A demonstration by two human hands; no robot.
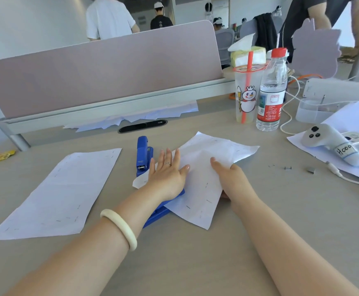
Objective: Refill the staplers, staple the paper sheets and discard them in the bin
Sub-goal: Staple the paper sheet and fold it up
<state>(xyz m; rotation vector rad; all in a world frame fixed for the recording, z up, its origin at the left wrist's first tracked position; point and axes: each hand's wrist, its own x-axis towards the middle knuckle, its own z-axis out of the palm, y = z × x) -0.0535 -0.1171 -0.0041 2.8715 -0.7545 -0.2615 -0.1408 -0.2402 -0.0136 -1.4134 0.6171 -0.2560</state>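
A stapled white paper sheet (204, 167) lies in the middle of the desk, partly over a blue stapler (159, 212) whose body shows under my left wrist. My left hand (167, 174) lies flat with spread fingers on the sheet's left edge. My right hand (231, 176) pinches the sheet's right side, thumb on top. A second blue stapler (143, 154) lies just beyond my left hand. Another white sheet (54, 195) with several staples in it lies flat at the left. Loose staple strips (288, 168) lie to the right.
A pink divider panel (101, 73) runs along the desk's far edge with papers (131, 118) tucked under it. A plastic cup (247, 95), a water bottle (270, 92), a white controller (332, 142) on paper, cables and a clear box (313, 111) crowd the right side. People stand beyond.
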